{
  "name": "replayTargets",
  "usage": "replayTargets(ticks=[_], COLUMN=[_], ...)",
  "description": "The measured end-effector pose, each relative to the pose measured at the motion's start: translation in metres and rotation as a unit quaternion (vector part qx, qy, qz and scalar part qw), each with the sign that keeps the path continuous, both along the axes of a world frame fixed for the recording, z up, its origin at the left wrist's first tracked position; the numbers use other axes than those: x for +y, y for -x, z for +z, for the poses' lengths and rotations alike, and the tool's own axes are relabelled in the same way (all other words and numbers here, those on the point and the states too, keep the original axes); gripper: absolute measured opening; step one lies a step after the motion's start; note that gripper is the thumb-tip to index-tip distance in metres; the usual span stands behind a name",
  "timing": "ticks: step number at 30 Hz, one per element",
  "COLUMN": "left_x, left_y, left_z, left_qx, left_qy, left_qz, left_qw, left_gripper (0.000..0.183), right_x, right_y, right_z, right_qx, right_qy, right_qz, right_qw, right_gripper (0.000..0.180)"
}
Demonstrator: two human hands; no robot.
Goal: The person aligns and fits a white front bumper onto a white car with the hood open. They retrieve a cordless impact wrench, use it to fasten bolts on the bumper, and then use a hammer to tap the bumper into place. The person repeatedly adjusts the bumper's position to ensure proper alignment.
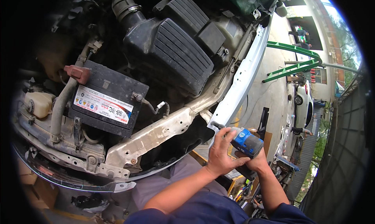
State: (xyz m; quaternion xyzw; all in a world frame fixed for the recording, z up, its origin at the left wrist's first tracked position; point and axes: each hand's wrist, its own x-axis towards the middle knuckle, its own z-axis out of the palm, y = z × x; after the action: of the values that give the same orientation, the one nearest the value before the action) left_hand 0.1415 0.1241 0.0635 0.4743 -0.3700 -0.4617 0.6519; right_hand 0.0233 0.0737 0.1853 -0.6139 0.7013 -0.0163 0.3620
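Note:
A blue-and-black cordless impact driver with a dark socket on its nose is in front of me, to the right of the open engine bay. My right hand is wrapped around its handle. My left hand has its fingers on the nose and its thumb near the lower housing. The socket points at the front end of the white fender; whether it touches the metal or a fastener, I cannot tell. Left of the fender runs a dirty, pale metal rail with several holes.
In the engine bay sit a labelled car battery, a black air filter housing and a radiator hose. A green metal frame, a white car and people stand farther right. Cardboard boxes lie at lower left.

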Motion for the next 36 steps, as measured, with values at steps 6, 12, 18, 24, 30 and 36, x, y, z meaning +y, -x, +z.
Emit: replayTargets(ticks=[6, 12, 18, 24, 30, 36], left_x=[0.001, -0.031, -0.047, -0.051, -0.041, 0.015], left_y=[-0.011, -0.005, 0.004, 0.011, 0.012, 0.005], left_z=[-0.076, -0.107, -0.116, -0.129, -0.137, -0.094], left_qx=[0.184, 0.56, 0.579, 0.599, 0.548, 0.327], left_qy=[-0.293, -0.327, -0.311, -0.277, -0.31, -0.45], left_qz=[-0.036, -0.056, -0.092, -0.115, -0.063, 0.083], left_qw=[0.937, 0.759, 0.748, 0.742, 0.775, 0.827], left_gripper=[0.044, 0.019, 0.021, 0.022, 0.017, 0.017], right_x=[0.008, 0.006, -0.014, 0.013, 0.027, 0.037], right_y=[-0.004, -0.001, 0.029, 0.079, 0.129, 0.154], right_z=[0.004, 0.004, 0.008, -0.038, -0.088, -0.08], right_qx=[0.088, 0.045, 0.019, -0.097, -0.158, -0.218], right_qy=[0.021, -0.001, 0.027, 0.108, 0.082, 0.082], right_qz=[0.046, -0.03, 0.14, 0.185, 0.215, 0.214], right_qw=[0.995, 0.999, 0.99, 0.972, 0.96, 0.949], right_gripper=[0.032, 0.03, 0.024, 0.023, 0.023, 0.038])
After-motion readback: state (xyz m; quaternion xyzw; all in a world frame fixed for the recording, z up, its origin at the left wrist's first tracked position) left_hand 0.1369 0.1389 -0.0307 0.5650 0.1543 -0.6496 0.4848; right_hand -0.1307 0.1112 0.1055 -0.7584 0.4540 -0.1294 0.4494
